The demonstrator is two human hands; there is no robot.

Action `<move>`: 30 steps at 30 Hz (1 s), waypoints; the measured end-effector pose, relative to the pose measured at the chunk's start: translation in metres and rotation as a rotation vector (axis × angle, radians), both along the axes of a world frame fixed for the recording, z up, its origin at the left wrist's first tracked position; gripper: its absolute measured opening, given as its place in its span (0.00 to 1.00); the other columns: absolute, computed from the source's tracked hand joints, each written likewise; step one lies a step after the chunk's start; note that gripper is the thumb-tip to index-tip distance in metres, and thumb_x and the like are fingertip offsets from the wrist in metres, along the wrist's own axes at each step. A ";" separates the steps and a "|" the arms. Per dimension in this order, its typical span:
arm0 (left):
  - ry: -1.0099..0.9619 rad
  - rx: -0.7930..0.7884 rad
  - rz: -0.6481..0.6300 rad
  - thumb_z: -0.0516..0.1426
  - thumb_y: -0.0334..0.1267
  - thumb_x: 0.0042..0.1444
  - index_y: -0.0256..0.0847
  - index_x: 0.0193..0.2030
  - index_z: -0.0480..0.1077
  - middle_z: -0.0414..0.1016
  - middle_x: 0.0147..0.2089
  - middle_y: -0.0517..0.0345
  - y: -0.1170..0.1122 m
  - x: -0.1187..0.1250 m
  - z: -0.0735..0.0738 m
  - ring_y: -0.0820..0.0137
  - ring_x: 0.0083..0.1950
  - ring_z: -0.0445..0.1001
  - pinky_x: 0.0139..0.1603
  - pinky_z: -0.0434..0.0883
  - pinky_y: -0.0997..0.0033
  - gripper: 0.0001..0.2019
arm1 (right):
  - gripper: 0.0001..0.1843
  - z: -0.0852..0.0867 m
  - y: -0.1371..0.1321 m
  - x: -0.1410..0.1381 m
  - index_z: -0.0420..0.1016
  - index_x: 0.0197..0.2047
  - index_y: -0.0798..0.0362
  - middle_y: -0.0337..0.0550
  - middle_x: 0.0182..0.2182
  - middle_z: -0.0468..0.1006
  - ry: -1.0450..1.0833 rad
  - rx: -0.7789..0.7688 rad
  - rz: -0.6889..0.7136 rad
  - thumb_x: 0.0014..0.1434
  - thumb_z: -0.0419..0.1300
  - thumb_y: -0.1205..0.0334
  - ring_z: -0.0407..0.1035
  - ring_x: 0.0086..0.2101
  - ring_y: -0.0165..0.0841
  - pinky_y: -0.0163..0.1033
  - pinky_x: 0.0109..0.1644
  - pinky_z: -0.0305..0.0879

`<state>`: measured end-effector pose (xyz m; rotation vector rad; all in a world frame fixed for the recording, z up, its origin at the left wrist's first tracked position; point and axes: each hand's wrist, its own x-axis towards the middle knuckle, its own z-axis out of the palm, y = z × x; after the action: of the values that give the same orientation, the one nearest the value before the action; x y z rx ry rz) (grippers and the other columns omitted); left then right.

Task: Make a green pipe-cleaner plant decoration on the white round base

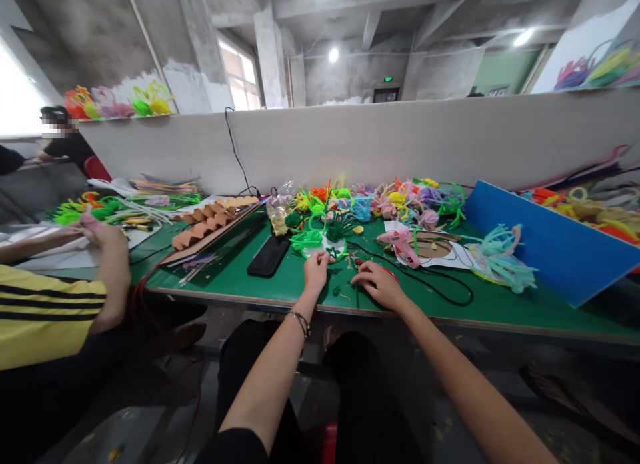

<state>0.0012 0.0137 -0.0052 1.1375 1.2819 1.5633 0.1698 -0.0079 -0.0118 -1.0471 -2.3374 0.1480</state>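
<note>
My left hand (315, 272) is closed in a pinch at the edge of a small round white piece (341, 247) with a bright green rim. Its fingertips meet a dark green pipe cleaner (333, 252) bent into a star-like outline. Just to the right, my right hand (381, 284) rests low over the table with its fingers curled. Part of a red-handled tool (392, 273) shows by that hand; what the fingers hold is hidden. Dark green scraps (337, 291) lie between the hands. Bright green pipe cleaner loops (306, 240) sit beyond my left hand.
A black phone (269, 255) lies left of my hands. At right are a pink glue gun (403, 245), its black cable (450, 299) and a tilted blue board (550, 241). Colourful pipe cleaner pieces (395, 201) line the back. A co-worker's hand (103, 234) is at far left.
</note>
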 end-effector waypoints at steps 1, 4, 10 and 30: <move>-0.008 -0.003 0.006 0.52 0.28 0.47 0.37 0.22 0.63 0.71 0.20 0.61 0.000 0.000 0.000 0.78 0.20 0.63 0.25 0.61 0.78 0.06 | 0.16 0.000 0.000 0.000 0.76 0.32 0.50 0.45 0.33 0.68 -0.002 -0.007 0.008 0.51 0.49 0.74 0.65 0.37 0.33 0.41 0.44 0.62; -0.039 -0.019 0.008 0.51 0.27 0.47 0.38 0.23 0.60 0.73 0.22 0.60 0.000 -0.001 0.002 0.78 0.21 0.64 0.26 0.62 0.78 0.05 | 0.14 0.003 -0.002 0.000 0.77 0.31 0.50 0.45 0.33 0.69 -0.007 -0.022 0.018 0.51 0.51 0.72 0.65 0.37 0.34 0.42 0.43 0.61; -0.133 -0.050 -0.028 0.52 0.31 0.45 0.38 0.25 0.60 0.73 0.23 0.60 0.004 -0.004 0.002 0.80 0.20 0.62 0.26 0.61 0.79 0.02 | 0.10 0.005 -0.001 0.003 0.76 0.31 0.48 0.44 0.35 0.70 -0.054 -0.047 0.009 0.49 0.55 0.69 0.66 0.37 0.34 0.42 0.42 0.62; -0.234 -0.289 -0.049 0.60 0.43 0.37 0.39 0.24 0.62 0.72 0.19 0.62 0.008 -0.004 0.004 0.77 0.22 0.65 0.26 0.64 0.79 0.13 | 0.14 0.004 0.010 0.017 0.71 0.41 0.51 0.47 0.39 0.74 0.243 0.228 -0.113 0.57 0.48 0.70 0.68 0.39 0.31 0.35 0.40 0.65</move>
<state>-0.0029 0.0215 -0.0016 0.7751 1.2620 1.3763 0.1873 0.0022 -0.0081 -0.9851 -2.0188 -0.0331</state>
